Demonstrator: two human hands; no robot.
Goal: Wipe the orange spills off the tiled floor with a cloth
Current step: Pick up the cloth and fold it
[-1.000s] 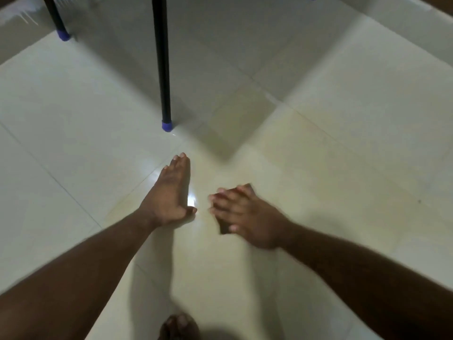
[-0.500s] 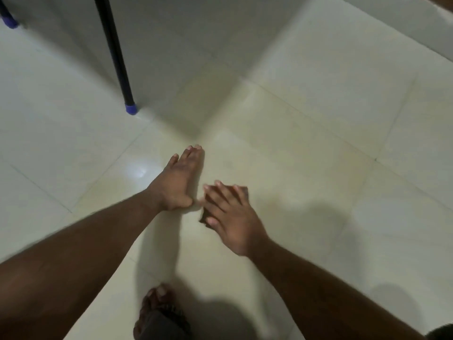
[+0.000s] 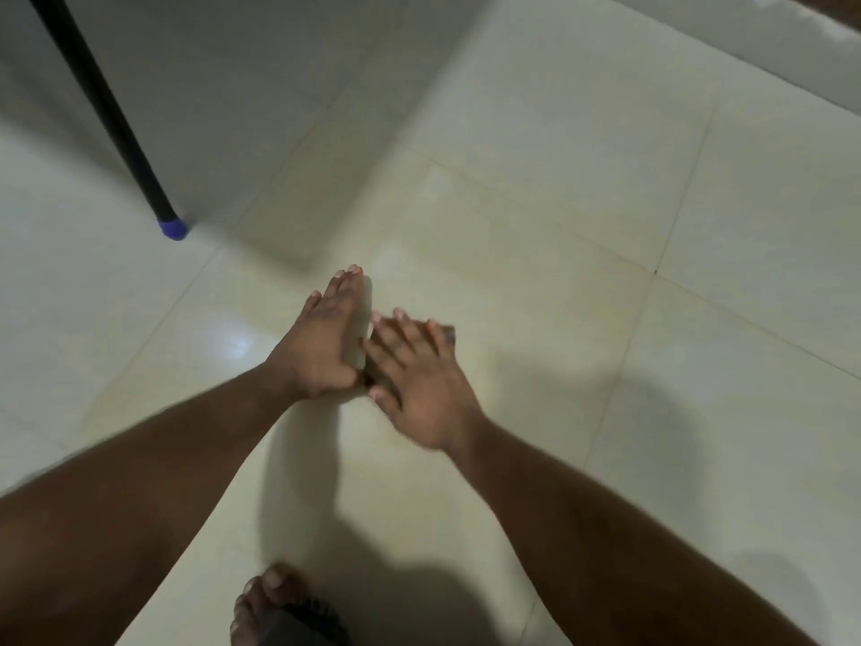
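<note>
Right hand (image 3: 421, 387) is flat on the floor w/ fingers (image 3: 400, 335) straight and spread, pressing down on a small dark cloth (image 3: 448, 334). Cloth is almost totally covered, only a dark bit pokes out past the fingertips on the far right side and another sliver under the thumb side, so can't tell its shape or how it's folded. Hand is a bit motion-blurred.

Left hand (image 3: 321, 347) is right next to it, also flat on the tile, fingers straight and held together pointing away from the person, holding nothing. Its thumb reaches toward the right hand, looks like touching or just abt touching the cloth edge, can't say for sure which.

Tiled floor (image 3: 582, 188) is glossy cream w/ thin grout lines. Tbh I can't make out any clear orange spill, maybe a faint yellowish tint on the tile beyond the hands but too washed out to call. Bright light reflection on the tile left of the left hand.

Further out: black table leg (image 3: 100, 111) w/ a blue cap (image 3: 172, 229) at far left, standing on the floor well apart from the hands. Bottom edge, between the forearms, a bare foot (image 3: 268, 599) w/ toes showing in a dark sandal (image 3: 303, 624).
</note>
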